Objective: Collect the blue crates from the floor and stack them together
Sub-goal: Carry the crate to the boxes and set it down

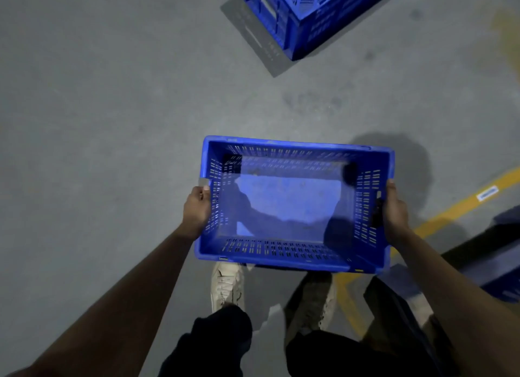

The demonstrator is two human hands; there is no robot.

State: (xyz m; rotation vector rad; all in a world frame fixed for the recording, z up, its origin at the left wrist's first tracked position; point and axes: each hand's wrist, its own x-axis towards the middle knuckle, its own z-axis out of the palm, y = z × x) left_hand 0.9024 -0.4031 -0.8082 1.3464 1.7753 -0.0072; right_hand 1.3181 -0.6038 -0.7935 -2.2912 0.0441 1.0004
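You've got the blue crate (292, 205) up off the floor, carried open side up in front of your waist, both hands on it. Left hand (197, 210) is wrapped round the left short wall near the rim, thumb over the top edge. Right hand (395, 210) is clamped on the right short wall, fingers down by the handle slot. So it's a full two-handed hold on the ends, crate's long axis running left-right across your body, roughly level, maybe a touch lower on the right.

Now the relation that matters: the second blue crate (309, 14) sits on the concrete floor (112, 95) straight ahead and slightly right, well apart from what you're carrying, lying upside down w/ its slotted base up. It's turned at an angle too, one corner pointing back toward you, so its long axis doesn't line up w/ yours. Right hand is the nearer one to it.

My read: you'll need to close the gap, then twist the carried crate to match that angle, or flip one, before they'll stack. Yellow floor line (455, 205) runs under your right side; another dark blue shape (495, 264) sits low right, can't tell what exactly.
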